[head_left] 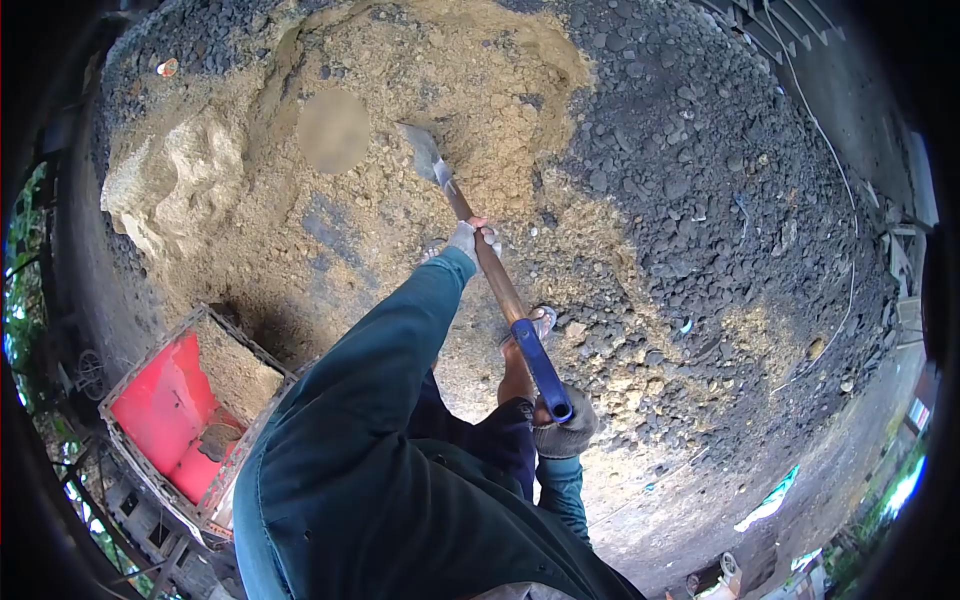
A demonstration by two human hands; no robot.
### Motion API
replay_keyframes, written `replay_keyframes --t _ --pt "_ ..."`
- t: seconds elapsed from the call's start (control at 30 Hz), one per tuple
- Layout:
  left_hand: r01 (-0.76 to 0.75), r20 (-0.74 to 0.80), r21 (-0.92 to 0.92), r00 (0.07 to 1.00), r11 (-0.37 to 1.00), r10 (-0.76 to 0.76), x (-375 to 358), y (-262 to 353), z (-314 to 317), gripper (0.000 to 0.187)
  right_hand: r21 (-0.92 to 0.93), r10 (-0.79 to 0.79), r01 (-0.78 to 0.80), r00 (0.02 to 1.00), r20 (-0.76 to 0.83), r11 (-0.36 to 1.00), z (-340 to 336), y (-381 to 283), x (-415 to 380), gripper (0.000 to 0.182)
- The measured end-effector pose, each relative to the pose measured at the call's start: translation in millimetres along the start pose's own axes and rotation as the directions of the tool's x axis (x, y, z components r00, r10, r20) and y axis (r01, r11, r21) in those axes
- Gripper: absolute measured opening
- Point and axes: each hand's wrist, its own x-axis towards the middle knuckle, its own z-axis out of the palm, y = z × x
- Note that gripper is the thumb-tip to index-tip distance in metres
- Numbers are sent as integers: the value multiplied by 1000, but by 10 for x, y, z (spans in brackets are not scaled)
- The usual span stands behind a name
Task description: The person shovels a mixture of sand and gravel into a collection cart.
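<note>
A long shovel runs diagonally through the middle of the view, with a wooden shaft (502, 285), a blue handle end (541, 370) and a metal blade (422, 152) resting at brown sandy soil (490, 130). My left hand (472, 238), in a pale glove with bare fingertips, is wrapped round the shaft not far above the blade. Lower down, my right hand (568, 420), in a dark grey glove, is closed at the end of the blue handle. Part of the blade's edge is hard to make out against the soil.
Dark gravel (690, 150) spreads over the right side. A box with red inner walls (170, 400) holds some soil at the lower left. A pale lump (185, 180) lies at the left. My foot (543, 320) shows beside the shaft. A thin cable (835, 160) curves at the right.
</note>
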Motion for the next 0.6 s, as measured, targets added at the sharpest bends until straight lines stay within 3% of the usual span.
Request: replay_keyframes --t 0.13,0.2,0.23,0.27,0.3,0.33,0.4,0.43,0.47,0.5,0.53,0.6 --pt "-95 -238 306 956 947 173 364 243 -434 11 115 238 -224 963 -127 968 720 407 -204 19" --pt "-74 -317 412 923 908 219 438 195 -538 10 83 268 -262 961 -70 961 833 822 -386 19" --pt "-63 -355 412 908 909 224 426 114 -469 10 69 285 -282 958 -39 957 822 880 -374 19" --pt "-49 -398 412 888 910 228 405 -25 -401 9 141 399 -390 916 -40 910 727 933 -400 17" --pt "-35 -444 412 865 911 234 359 -154 -352 9 108 360 -349 926 -110 931 725 1171 -484 13" --pt "-12 -398 362 902 932 166 484 -281 -548 6 289 468 -414 871 -149 863 709 1486 -638 11" --pt "13 -446 429 872 903 200 765 -646 -972 4 605 709 -520 697 -109 603 521 2031 -969 6" --pt "26 -462 463 860 886 216 712 -842 -920 3 723 813 -550 581 -28 418 368 2246 -1111 7" --pt "86 -535 472 819 877 207 614 -1048 -876 4 815 925 -547 379 37 192 246 2433 -1258 10" --pt "143 -603 477 771 867 204 363 -1272 -741 6 769 946 -608 323 11 198 121 2569 -1467 11" --pt "132 -581 509 782 851 226 242 -1481 -791 8 798 974 -602 196 114 28 19 3031 -1921 11" --pt "126 -511 635 808 762 292 330 -2034 -1417 14 744 996 -666 7 87 -60 -200 2980 -2370 11"
